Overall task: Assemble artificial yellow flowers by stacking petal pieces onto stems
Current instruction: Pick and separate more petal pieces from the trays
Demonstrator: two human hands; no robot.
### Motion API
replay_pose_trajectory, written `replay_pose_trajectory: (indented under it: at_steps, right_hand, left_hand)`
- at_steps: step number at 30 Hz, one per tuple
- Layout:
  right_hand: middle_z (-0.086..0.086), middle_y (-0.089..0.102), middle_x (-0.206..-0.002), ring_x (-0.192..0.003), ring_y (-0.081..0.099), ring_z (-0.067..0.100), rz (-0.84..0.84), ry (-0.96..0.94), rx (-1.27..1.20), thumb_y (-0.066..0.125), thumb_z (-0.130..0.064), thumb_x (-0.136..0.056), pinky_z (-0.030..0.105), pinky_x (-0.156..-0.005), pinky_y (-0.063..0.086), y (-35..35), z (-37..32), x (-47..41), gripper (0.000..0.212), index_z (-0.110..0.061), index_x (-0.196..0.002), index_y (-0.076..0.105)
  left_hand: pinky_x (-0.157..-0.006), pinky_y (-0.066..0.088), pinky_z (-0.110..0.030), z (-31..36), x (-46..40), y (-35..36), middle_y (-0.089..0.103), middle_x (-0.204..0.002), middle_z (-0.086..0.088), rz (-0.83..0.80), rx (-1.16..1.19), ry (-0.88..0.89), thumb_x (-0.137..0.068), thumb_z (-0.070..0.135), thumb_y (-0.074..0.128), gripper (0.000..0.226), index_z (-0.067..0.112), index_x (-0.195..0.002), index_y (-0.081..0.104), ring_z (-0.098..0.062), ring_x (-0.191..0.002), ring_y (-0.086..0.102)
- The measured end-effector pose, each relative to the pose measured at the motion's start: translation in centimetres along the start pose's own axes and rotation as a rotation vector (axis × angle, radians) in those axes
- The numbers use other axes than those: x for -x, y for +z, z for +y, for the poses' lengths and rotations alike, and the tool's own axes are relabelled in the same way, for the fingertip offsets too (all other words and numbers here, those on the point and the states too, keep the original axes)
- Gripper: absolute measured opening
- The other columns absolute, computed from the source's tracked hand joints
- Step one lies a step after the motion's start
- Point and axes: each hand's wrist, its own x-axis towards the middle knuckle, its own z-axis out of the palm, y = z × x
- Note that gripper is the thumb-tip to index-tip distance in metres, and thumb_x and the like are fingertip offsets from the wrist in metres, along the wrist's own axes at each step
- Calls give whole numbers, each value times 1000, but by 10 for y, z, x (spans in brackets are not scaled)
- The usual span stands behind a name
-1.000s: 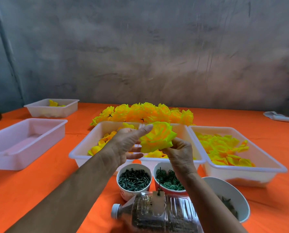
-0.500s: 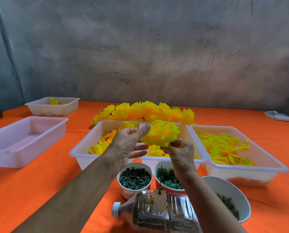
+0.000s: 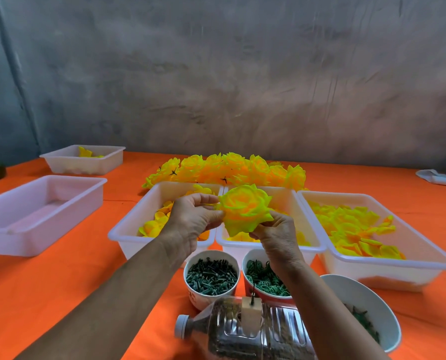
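Both my left hand (image 3: 190,216) and right hand (image 3: 276,229) pinch the yellow flower head (image 3: 245,209) by its edges, face toward me, above the petal trays (image 3: 164,242).

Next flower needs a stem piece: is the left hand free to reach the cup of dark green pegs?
Probably not yet: the left hand pinches the yellow flower. The cup below lies unobstructed.

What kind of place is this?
Likely a small handcraft workshop: white bins of yellow petals on an orange table, cups of green parts, a pile of finished flowers, bare concrete wall.
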Motion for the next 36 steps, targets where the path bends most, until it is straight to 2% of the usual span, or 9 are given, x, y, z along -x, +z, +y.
replay_pose_trajectory:
  at_steps: [4, 6, 10, 13, 16, 20, 28, 32, 36]
  right_hand:
    - [15, 61, -66, -64, 46, 25, -13, 17, 21, 66, 15, -76, 29, -54, 40, 5, 4, -9, 20, -4, -69, 69]
    - [17, 60, -68, -65, 44, 24, -6, 22, 20, 67, 15, -74, 32, -56, 39, 8, 7, -13, 16, 0, -70, 68]
    - [18, 62, -66, -62, 48, 24, -26, 16, 71, 68, 14, -74, 35, -57, 42, 12, 13, -22, 17, -2, -68, 69]
    - [15, 62, -59, -58, 50, 24, -53, 14, 114, 67, 13, -75, 35, -56, 42, 18, 13, -31, 18, -2, -66, 69]
    - [7, 61, -54, -52, 51, 18, -76, 40, 123, 71, 4, -76, 27, -51, 42, 28, 10, -44, 17, -9, -64, 69]
    - [-4, 62, -50, -44, 55, 7, -68, 154, 110, 70, 0, -80, 25, -52, 45, 42, 10, -69, 20, -11, -63, 67]
    - [3, 64, -61, -47, 58, 7, -40, 349, 61, 67, -4, -84, 18, -49, 47, 71, 20, -141, 14, -10, -72, 65]
    - [8, 62, -64, -51, 57, 13, -22, 378, 101, 66, 1, -82, 16, -44, 47, 87, 32, -183, 16, -6, -69, 64]
    - [8, 61, -65, -50, 58, 13, -17, 402, 142, 64, 0, -83, 17, -44, 46, 109, 46, -225, 17, -7, -68, 61]
  left_hand:
    - [-54, 56, -21, -1, -9, -4, 63, -82, -12, 15, 89, -43, -81, -2, 68, 14, 7, -86, 59, -19, -66, 60]
    - [-50, 56, -22, -2, -12, -6, 63, -80, -13, 9, 110, -86, -82, 2, 68, 12, 6, -86, 57, -20, -62, 59]
    - [-47, 53, -19, -4, -21, -11, 60, -77, -12, 64, 102, -56, -80, -8, 66, 16, 4, -85, 58, -18, -61, 59]
    - [-46, 52, -17, -2, -33, -14, 59, -74, -9, 117, 66, 0, -81, -8, 65, 16, 5, -83, 58, -15, -58, 58]
    - [-46, 51, -18, -2, -48, -16, 60, -70, -7, 184, 59, 16, -87, 6, 64, 11, 9, -79, 58, -12, -52, 57]
    - [-55, 48, -25, -10, -74, -20, 63, -75, -5, 269, 12, 23, -97, 22, 51, 22, 11, -79, 58, -16, -61, 57]
    - [-54, 46, -25, -33, -135, -31, 65, -72, -4, 385, -113, 83, -98, 18, 46, 27, 14, -75, 59, -14, -59, 57]
    - [-57, 47, -26, -49, -161, -39, 65, -68, 0, 435, -181, 126, -98, 18, 46, 30, 15, -72, 61, -12, -56, 57]
    - [-61, 49, -32, -64, -179, -46, 66, -68, -1, 463, -203, 135, -97, 17, 47, 28, 13, -75, 62, -14, -56, 58]
